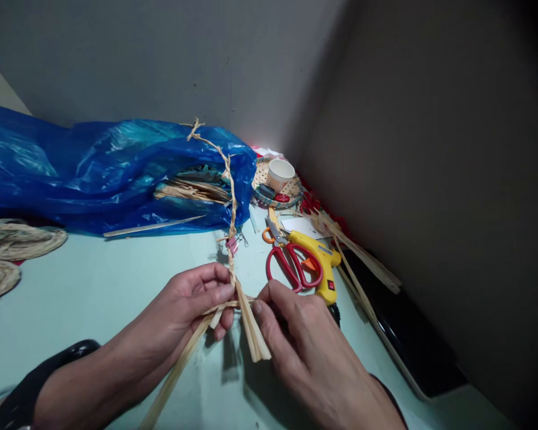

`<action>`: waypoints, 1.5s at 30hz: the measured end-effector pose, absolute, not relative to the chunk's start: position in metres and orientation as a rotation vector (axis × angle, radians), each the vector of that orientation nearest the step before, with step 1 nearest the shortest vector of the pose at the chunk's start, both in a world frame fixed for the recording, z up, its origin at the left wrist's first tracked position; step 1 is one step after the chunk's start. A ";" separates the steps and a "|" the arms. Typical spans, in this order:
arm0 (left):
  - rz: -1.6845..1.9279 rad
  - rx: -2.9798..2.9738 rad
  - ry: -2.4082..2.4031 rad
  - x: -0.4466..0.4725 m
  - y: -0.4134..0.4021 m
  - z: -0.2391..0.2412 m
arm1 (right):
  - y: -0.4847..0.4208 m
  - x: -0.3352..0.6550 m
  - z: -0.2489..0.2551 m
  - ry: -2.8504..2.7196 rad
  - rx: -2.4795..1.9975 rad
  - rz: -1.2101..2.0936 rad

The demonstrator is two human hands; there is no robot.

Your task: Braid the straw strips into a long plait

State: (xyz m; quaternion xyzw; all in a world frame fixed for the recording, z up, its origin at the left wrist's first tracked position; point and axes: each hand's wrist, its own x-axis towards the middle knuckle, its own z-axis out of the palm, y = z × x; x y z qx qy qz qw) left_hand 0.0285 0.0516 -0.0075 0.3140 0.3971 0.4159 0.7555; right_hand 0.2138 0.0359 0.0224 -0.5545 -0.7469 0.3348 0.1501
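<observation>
A braid of pale dried plant fibre runs from a knot on the blue plastic bag down to my hands. My left hand pinches the braid's lower end between thumb and fingers. Loose flat strands fan out below that pinch, and one long strand trails toward the bottom edge. My right hand is closed, thumb against forefinger, on a thin strand drawn sideways from the braid. A pink clip sits on the braid just above my left hand.
Red-handled scissors lie beside a yellow glue gun. Behind them a woven basket holds a white cup. The blue plastic bag contains dried strips. Coiled woven pieces lie left; a black flat device lies right.
</observation>
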 end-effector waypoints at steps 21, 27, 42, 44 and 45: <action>0.912 0.833 0.949 0.030 0.053 -0.009 | 0.039 0.208 0.016 -2.114 -1.599 1.081; 0.888 0.898 0.984 0.028 0.054 -0.010 | 0.038 0.206 0.019 -2.122 -1.673 0.993; 0.918 0.851 1.071 0.027 0.052 -0.006 | 0.043 0.218 0.029 -2.021 -1.322 1.028; 0.909 0.874 1.074 0.027 0.053 -0.006 | 0.047 0.212 0.027 -1.857 -1.271 1.422; 0.904 0.882 1.076 0.027 0.053 -0.006 | 0.049 0.209 0.025 -1.729 -1.234 1.606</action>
